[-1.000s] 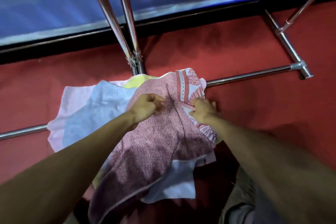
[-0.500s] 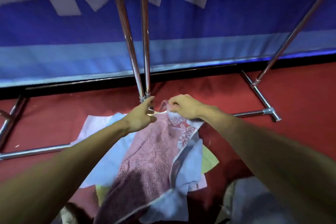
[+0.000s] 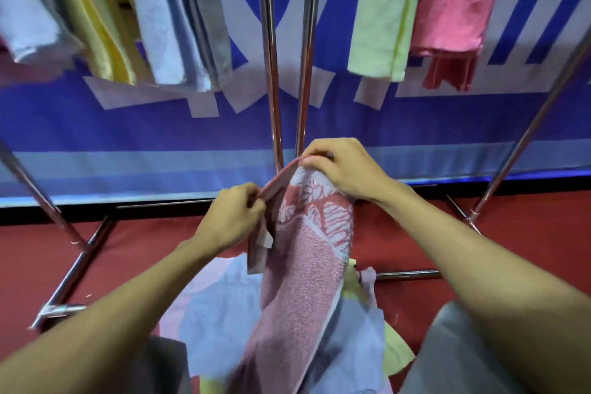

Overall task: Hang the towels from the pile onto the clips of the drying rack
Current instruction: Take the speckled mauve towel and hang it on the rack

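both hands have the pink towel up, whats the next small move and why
Probably raise its top edge higher: the left hand and right hand pinch the pink towel by its edge, but it sits well below the hung green towel, its tail over the pile. No clips are in view.

Overhead, twin upright poles fill the gap between hung towels.

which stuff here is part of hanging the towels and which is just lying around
Part of the job:
pink patterned towel, pinched at its top edge by the left hand and right hand
pile of towels on the floor
drying rack
hanging towels above

Just there:
blue and white banner behind the rack
red floor
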Action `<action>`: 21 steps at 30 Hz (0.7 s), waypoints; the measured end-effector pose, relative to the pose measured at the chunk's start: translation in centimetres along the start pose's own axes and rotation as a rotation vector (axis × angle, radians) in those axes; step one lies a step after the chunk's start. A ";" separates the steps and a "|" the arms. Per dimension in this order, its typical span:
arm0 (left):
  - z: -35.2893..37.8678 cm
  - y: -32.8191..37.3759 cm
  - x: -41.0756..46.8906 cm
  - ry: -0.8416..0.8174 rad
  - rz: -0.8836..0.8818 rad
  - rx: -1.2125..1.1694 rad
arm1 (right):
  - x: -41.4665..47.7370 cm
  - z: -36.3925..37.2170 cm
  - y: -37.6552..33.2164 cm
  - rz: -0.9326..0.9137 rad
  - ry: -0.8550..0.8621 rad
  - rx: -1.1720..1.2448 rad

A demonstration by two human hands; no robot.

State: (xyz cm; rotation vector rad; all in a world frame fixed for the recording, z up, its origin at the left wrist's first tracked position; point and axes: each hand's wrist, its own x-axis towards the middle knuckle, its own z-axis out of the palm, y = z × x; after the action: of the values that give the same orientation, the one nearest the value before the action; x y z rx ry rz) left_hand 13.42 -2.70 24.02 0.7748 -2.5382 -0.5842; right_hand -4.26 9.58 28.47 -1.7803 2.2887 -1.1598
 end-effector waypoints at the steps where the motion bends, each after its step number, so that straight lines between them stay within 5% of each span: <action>1: -0.1 0.0 0.3 0.022 -0.011 -0.011 | 0.1 0.4 0.2 0.035 0.079 0.055; 7: 0.4 -0.6 1.7 -0.117 -0.085 0.190 | 1.2 0.3 1.0 0.120 0.275 0.110; 12: -0.2 -0.4 2.3 -0.032 -0.014 0.015 | 0.7 -1.0 2.9 0.215 0.403 0.012; 21: -2.9 -0.1 2.5 0.118 -0.296 -0.745 | -2.1 -1.3 4.8 0.345 -0.079 -0.388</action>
State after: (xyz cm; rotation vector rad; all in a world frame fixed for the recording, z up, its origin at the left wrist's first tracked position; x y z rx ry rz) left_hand 13.00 -5.03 27.08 0.8513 -1.8711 -1.4178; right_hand -8.07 12.43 25.91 -1.3960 2.7663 -0.6133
